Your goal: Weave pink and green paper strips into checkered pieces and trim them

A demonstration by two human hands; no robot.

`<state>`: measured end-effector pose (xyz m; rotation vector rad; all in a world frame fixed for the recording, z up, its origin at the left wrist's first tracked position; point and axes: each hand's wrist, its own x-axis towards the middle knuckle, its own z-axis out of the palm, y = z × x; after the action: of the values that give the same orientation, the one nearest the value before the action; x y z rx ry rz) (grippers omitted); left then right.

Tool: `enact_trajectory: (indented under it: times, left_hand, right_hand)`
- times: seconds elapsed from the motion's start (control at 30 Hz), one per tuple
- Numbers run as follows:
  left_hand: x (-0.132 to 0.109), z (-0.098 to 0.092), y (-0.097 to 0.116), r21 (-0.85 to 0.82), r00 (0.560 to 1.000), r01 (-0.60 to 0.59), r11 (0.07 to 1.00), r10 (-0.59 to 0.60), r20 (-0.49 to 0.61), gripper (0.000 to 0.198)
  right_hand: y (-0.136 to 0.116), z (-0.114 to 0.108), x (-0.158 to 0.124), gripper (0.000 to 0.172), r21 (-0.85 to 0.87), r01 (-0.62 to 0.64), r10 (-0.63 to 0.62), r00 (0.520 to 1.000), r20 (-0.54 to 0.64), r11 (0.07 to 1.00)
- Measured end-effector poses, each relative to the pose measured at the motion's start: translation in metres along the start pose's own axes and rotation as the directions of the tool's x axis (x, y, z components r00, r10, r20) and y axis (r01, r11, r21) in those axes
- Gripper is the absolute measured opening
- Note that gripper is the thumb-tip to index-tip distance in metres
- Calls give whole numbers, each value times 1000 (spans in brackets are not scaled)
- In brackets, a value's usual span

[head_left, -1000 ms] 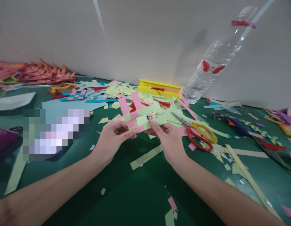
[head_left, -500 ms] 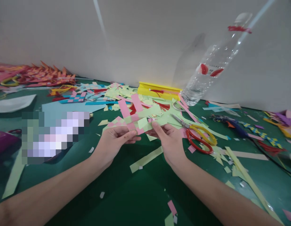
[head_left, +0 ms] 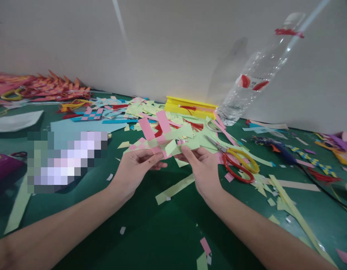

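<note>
Both my hands hold one woven piece of pink and pale green paper strips [head_left: 159, 140] just above the green table [head_left: 162, 232]. My left hand [head_left: 134, 170] pinches its left end, thumb on top. My right hand [head_left: 200, 167] pinches the right side, where a green strip end is folded under the fingers. Two pink strip ends stick up from the weave toward the wall.
Red and yellow scissors [head_left: 237, 161] lie just right of my right hand. A clear plastic bottle [head_left: 252, 82] leans by the wall, beside a yellow box [head_left: 190, 107]. Paper scraps [head_left: 139, 110] cover the table behind; orange paper pieces [head_left: 50, 90] lie far left. A loose green strip [head_left: 173, 189] lies below my hands.
The hands have barely shifted. The woven piece tilted slightly, and a green strip end near my right fingers folded down a little.
</note>
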<state>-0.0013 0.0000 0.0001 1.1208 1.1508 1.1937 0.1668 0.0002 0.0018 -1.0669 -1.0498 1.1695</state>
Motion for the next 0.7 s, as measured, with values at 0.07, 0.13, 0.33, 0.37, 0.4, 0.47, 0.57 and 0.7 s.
enact_trajectory:
  times: [0.07,0.13,0.33,0.37,0.4,0.47,0.57,0.7]
  left_hand:
    - [0,0,-1,-25,1000,-1,1000,1,5,16]
    - [0,0,-1,-48,1000,13,999,-12,27,17]
    - [-3,3,1,-45,992,50,998,-44,120,19]
    - [-3,4,1,-45,990,54,997,-48,136,18]
    - [-4,4,1,-49,987,57,997,-49,151,18]
    - [-4,4,1,-57,983,54,997,-43,177,17]
    - [-4,4,0,-58,979,37,998,-25,200,16]
    - [-5,3,-1,-41,977,17,999,-8,214,15]
  right_hand:
    - [1,0,-1,26,11,-42,41,998,45,999]
    - [2,2,-2,29,13,-93,91,991,102,996]
    - [3,9,-10,18,27,-73,62,957,283,997]
    - [3,10,-11,16,31,-61,50,958,284,998]
    - [4,10,-12,16,37,-57,45,962,270,998]
    - [5,10,-13,15,57,-65,50,971,234,996]
    - [6,9,-12,15,84,-81,61,974,219,993]
    - [5,10,-12,13,98,-82,62,980,191,992]
